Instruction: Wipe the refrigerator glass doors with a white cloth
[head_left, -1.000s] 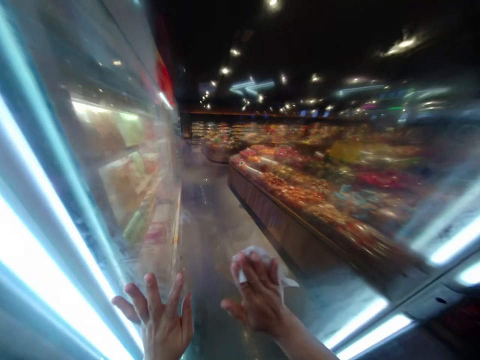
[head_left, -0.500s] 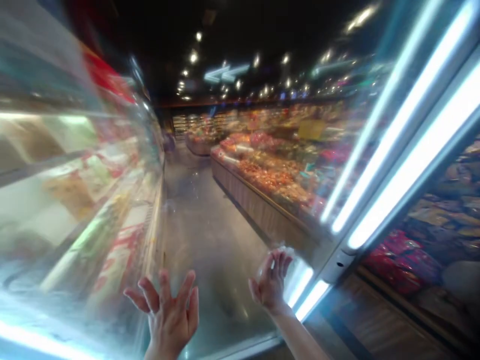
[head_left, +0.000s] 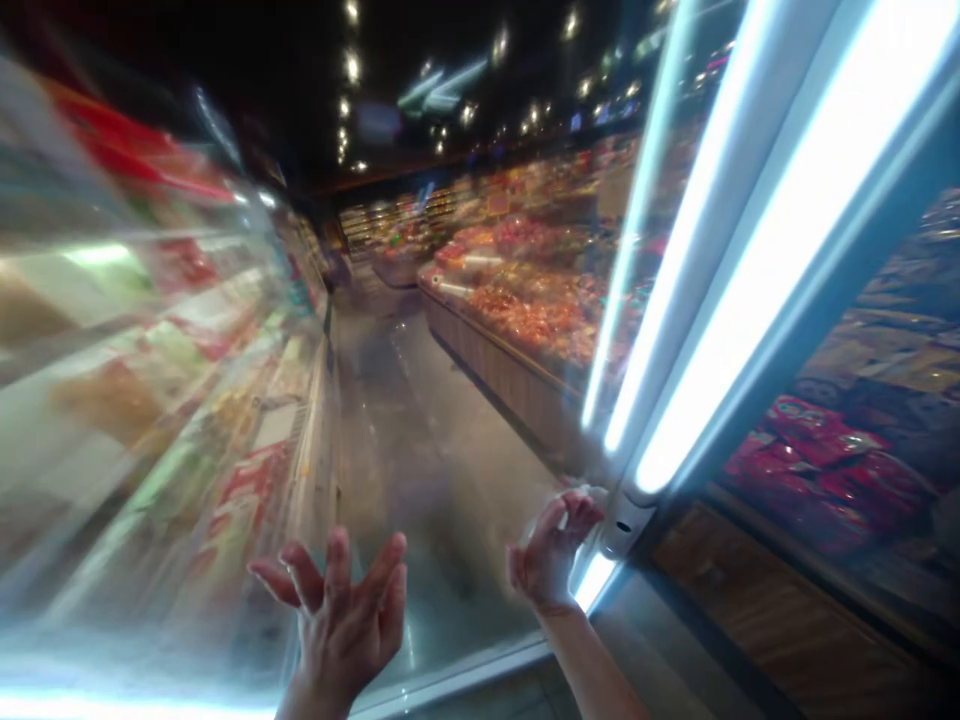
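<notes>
The right hand (head_left: 551, 560) is blurred, and its fingers hide most of the pale cloth (head_left: 596, 491), so how the two meet cannot be told; whether that hand touches the light tubes (head_left: 772, 270) is unclear too. The bottom edge cuts off the right arm (head_left: 592, 660), and the left hand (head_left: 346, 615) near its wrist. The tubes run out past the top edge. Packs (head_left: 251, 490) at left are smeared past reading, as is the red sign (head_left: 131, 140). Goods (head_left: 525, 310) beyond the aisle (head_left: 420, 420) are too blurred to tell apart.
</notes>
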